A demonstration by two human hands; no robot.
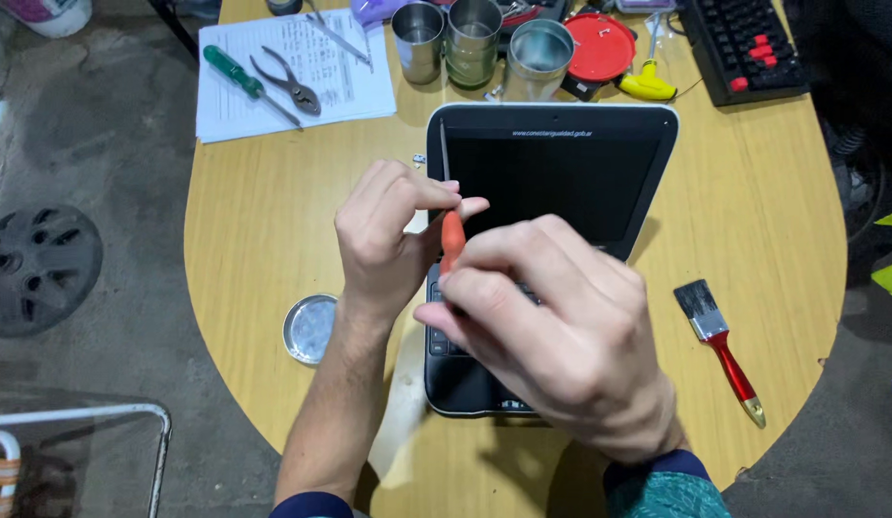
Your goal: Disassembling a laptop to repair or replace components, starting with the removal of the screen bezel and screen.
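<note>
- A small orange tool [452, 240], slim and upright, sits between both hands above the open netbook's keyboard, near the middle of the counter.
- The left hand [383, 235] pinches the top end of the orange tool, its grip clamped there with thumb and forefinger together.
- The right hand [551, 326] wraps the lower part of the orange tool, its grip closed around it; the hand covers most of the keyboard.
- The small dark netbook [561, 173] lies open beneath the hands, its dark screen toward the counter's far edge and its base toward the near edge.
- A round metal lid [309, 329] lies just left of the netbook, close to the counter's left edge.
- A red-handled paintbrush [722, 350] lies to the right of the netbook, toward the right edge.
- Along the far edge stand three metal tins [475, 43], with a red round lid [599, 46] and a yellow-handled tool [647, 82] beside them.
- At the far left corner a sheet of paper [287, 77] carries a green-handled screwdriver [244, 82] and pliers [287, 82].
- A black keyboard with red keys [743, 48] sits at the far right corner.
- The wooden counter [254, 240] is rounded along its left and right edges.
</note>
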